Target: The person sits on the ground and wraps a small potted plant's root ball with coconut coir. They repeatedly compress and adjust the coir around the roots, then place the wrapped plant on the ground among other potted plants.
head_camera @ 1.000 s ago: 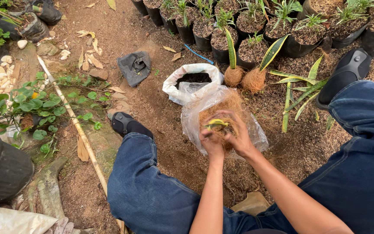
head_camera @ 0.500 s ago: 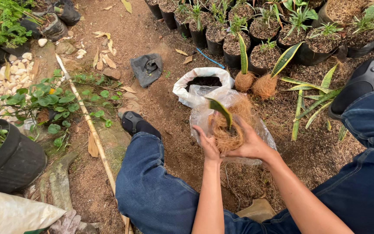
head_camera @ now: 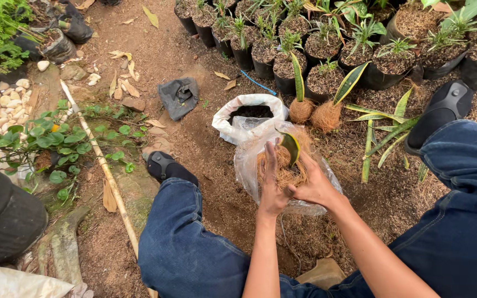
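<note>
My left hand (head_camera: 270,185) and my right hand (head_camera: 314,185) are cupped around a clump of brown coconut fibre (head_camera: 287,170) with a small green-and-yellow plant cutting (head_camera: 291,146) standing in it. Both hands hold the clump over a clear plastic bag (head_camera: 248,160) of the same fibre, lying on the ground between my legs. Just beyond it stands an open white sack (head_camera: 233,118) of dark soil. Two cuttings with fibre-wrapped root balls (head_camera: 316,113) stand upright past the bags.
Rows of black pots with small plants (head_camera: 282,60) line the far side. Loose cuttings (head_camera: 379,138) lie to the right near my right shoe (head_camera: 443,107). My left shoe (head_camera: 164,164), a bamboo pole (head_camera: 103,165), a grey cloth (head_camera: 178,96) and a big black pot (head_camera: 6,215) are on the left.
My hands have shifted slightly up and right over the clear bag, pressing the fibre closer around the cutting, which now stands more upright. The camera has tilted a little.
</note>
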`<state>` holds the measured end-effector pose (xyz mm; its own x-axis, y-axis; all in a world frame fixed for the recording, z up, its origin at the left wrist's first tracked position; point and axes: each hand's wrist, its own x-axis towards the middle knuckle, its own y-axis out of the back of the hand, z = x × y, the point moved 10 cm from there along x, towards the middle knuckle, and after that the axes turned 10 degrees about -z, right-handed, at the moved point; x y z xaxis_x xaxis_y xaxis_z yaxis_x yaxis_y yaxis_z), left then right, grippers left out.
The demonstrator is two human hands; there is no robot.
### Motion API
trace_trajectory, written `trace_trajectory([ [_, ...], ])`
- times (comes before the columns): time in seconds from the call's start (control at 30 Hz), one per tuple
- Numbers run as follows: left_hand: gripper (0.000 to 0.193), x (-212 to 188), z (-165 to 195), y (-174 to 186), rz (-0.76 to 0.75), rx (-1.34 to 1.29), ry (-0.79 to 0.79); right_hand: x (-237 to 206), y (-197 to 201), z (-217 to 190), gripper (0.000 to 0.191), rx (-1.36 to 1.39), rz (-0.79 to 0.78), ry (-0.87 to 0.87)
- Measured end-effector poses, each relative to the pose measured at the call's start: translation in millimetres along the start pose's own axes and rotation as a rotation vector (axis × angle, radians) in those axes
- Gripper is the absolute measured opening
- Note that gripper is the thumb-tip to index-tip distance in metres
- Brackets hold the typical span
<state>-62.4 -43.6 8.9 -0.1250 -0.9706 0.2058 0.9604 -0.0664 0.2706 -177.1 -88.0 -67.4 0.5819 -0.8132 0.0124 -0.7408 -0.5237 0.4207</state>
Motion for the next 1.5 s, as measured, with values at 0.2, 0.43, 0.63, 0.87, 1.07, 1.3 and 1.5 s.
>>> trace_trajectory([
  [0.2,0.094,-3.2,-9.5,-3.4,-0.045,0.030,0.004,-10.0,-4.9,30.9,0.120,-0.043,0.011,-0.038],
  [0.43,0.068,-5.2,-33.9,-2.9,-0.035,-0.162,0.051,-4.7,2.0,-14.2,0.112,0.083,0.053,0.026],
  [0.63,0.055,-8.2,-60.1,-13.0,0.006,-0.500,0.249,-5.9,8.3,-23.5,0.097,-0.063,0.132,-0.051],
  [0.87,0.085,-4.3,-29.2,24.7,0.192,-0.442,-0.095,-4.8,13.1,-31.2,0.067,0.155,0.144,-0.063],
  [1.07,0.113,-2.2,-33.9,-8.2,0.046,-0.179,-0.057,5.6,8.8,-29.9,0.109,0.053,0.040,-0.152],
  [1.3,0.073,-10.7,-60.9,-15.7,0.027,-0.549,0.143,11.3,11.2,-69.1,0.140,0.043,-0.051,0.184],
  [1.5,0.056,-4.2,-45.6,2.5,0.121,-0.525,0.081,7.6,4.5,-88.5,0.148,-0.003,0.030,0.397],
])
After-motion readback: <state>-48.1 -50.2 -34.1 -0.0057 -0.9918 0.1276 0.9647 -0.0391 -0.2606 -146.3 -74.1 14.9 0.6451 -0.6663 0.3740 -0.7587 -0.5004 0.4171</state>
